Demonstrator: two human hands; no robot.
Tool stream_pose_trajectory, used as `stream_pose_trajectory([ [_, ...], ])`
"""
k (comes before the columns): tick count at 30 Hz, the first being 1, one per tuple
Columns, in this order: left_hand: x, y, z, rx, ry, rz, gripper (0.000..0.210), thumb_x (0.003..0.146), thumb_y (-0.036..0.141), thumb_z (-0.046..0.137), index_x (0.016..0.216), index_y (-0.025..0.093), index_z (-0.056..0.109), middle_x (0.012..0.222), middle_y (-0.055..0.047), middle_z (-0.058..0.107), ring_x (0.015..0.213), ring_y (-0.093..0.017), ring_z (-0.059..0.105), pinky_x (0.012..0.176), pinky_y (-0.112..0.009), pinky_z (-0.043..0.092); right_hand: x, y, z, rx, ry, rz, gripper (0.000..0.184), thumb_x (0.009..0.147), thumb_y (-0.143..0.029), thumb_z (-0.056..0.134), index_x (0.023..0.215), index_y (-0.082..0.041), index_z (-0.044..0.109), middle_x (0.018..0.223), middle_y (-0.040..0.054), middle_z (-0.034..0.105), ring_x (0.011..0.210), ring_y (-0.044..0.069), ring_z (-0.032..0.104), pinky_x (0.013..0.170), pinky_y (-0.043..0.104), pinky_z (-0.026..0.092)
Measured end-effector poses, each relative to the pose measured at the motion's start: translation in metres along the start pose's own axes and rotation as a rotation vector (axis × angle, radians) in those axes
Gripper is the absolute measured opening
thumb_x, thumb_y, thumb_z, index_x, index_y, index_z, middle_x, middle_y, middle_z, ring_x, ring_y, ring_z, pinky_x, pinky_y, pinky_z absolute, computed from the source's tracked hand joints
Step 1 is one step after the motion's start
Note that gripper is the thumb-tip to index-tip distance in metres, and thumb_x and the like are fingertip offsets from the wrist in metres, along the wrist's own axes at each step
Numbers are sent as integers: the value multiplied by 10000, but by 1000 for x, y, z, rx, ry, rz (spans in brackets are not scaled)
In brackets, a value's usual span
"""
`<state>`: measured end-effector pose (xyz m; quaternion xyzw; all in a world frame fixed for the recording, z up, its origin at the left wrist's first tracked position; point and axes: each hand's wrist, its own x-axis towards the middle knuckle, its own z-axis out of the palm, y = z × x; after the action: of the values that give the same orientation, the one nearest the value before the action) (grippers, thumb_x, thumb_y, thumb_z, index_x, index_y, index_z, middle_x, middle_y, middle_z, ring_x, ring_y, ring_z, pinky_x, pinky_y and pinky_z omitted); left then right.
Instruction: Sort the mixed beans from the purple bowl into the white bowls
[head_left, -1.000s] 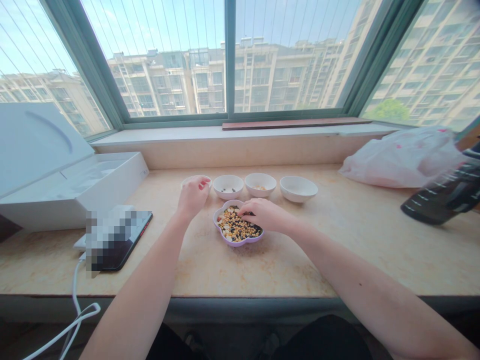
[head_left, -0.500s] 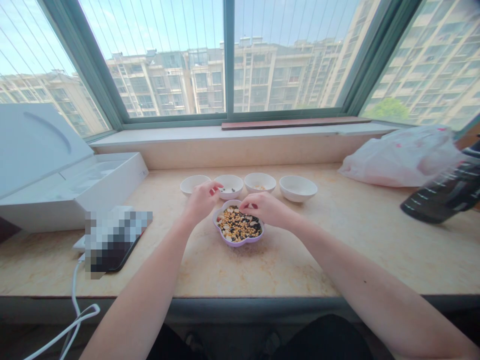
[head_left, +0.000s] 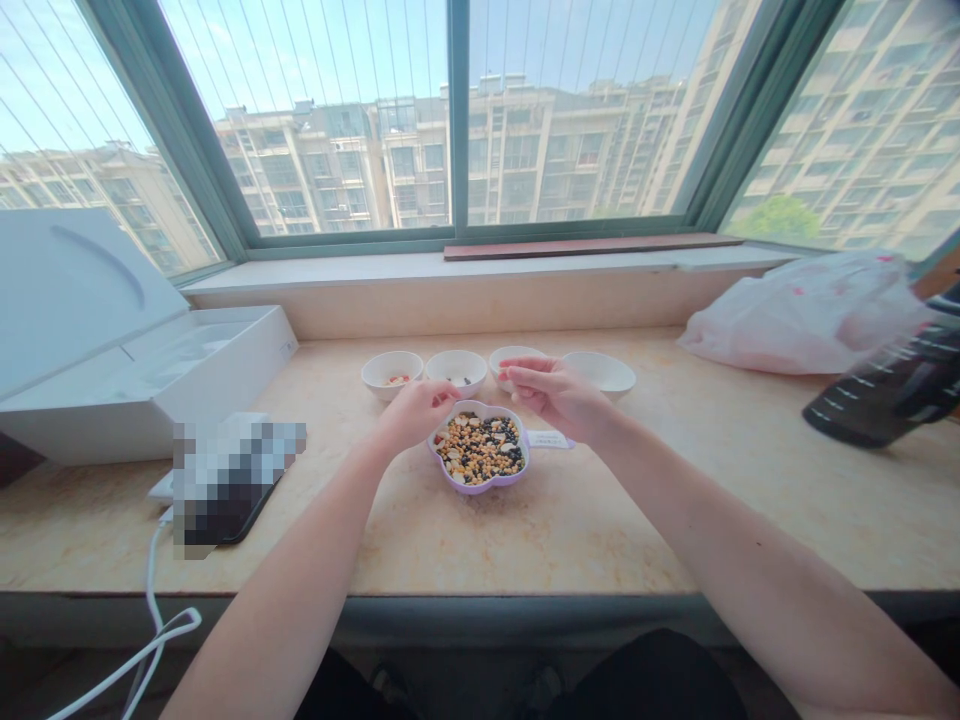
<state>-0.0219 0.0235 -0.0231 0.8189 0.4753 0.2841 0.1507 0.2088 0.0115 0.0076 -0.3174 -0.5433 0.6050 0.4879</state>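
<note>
A purple scalloped dish (head_left: 487, 489) holds mixed yellow and black beans or grains with pale flat slices. At its upper left rim is my left hand (head_left: 418, 413), fingertips pinched together over the edge; anything between them is too small to tell. My right hand (head_left: 562, 398) is raised in front of the third white bowl (head_left: 504, 356), thumb and fingers pinched; what they hold cannot be made out. Reddish and pale bits lie in the leftmost white bowl (head_left: 375, 374). A few dark pieces are in the second bowl (head_left: 459, 359). The fourth bowl (head_left: 616, 376) is partly behind my right hand.
A white label or handle (head_left: 550, 439) lies right of the dish. On the left are an open white box (head_left: 217, 350), a blurred-out phone (head_left: 247, 510) and a white cable (head_left: 150, 570). A plastic bag (head_left: 802, 315) and dark bottle (head_left: 862, 405) stand right.
My right hand has lifted from the dish to the third bowl, uncovering the white piece beside the dish. My left hand has moved from the second bowl back to the dish's rim.
</note>
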Motion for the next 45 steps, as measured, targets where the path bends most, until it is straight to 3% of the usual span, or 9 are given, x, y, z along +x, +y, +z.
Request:
stream_pose_trajectory([
  [8, 0, -1, 0, -6, -2, -6, 281, 930, 300, 514, 959, 196, 773, 826, -46, 746, 748, -179, 668, 682, -278, 498, 4, 0, -6, 249, 25, 36, 329, 644, -261, 884, 923, -206, 718, 786, -35, 651, 523, 45, 357, 472, 209, 338],
  [13, -1, 1, -1, -6, 3, -14, 279, 929, 308, 516, 959, 190, 767, 806, -47, 743, 734, -181, 666, 668, -283, 489, 6, 0, -8, 178, -2, 6, 292, 689, -265, 842, 939, -212, 700, 741, -47, 590, 516, 58, 330, 462, 224, 323],
  [20, -1, 0, -1, -21, 11, -5, 270, 932, 307, 520, 955, 200, 767, 838, -47, 755, 759, -185, 679, 714, -294, 506, 2, 1, -3, 154, 12, 26, 342, 657, -291, 880, 948, -188, 734, 774, -23, 635, 541, 50, 380, 464, 210, 335],
  [27, 0, 1, -1, -36, 20, -18, 258, 929, 291, 531, 963, 197, 769, 860, -51, 760, 781, -185, 684, 716, -287, 518, 3, 8, 0, -66, 82, -38, 365, 639, -378, 880, 927, -184, 767, 849, 35, 713, 654, 98, 541, 549, 240, 415],
  [37, -3, 12, -2, -116, 68, 11, 213, 924, 279, 577, 983, 199, 766, 861, -41, 759, 732, -152, 658, 696, -270, 530, -3, 15, 6, -840, 143, -423, 217, 840, -394, 701, 846, -187, 765, 801, 45, 727, 600, 126, 549, 597, 291, 459],
  [42, -3, 15, 1, -237, 55, 44, 259, 917, 306, 608, 1109, 195, 741, 887, -46, 752, 702, -137, 650, 635, -252, 536, -4, 20, 5, -925, 99, -467, 234, 865, -406, 686, 836, -185, 758, 819, 48, 722, 614, 128, 552, 599, 282, 453],
  [45, -3, 18, 4, -319, 35, 81, 248, 905, 306, 631, 1090, 192, 751, 928, -55, 763, 757, -149, 670, 689, -266, 550, -4, 22, 4, -936, 75, -469, 253, 876, -418, 674, 817, -185, 751, 795, 43, 710, 615, 129, 548, 602, 280, 448],
])
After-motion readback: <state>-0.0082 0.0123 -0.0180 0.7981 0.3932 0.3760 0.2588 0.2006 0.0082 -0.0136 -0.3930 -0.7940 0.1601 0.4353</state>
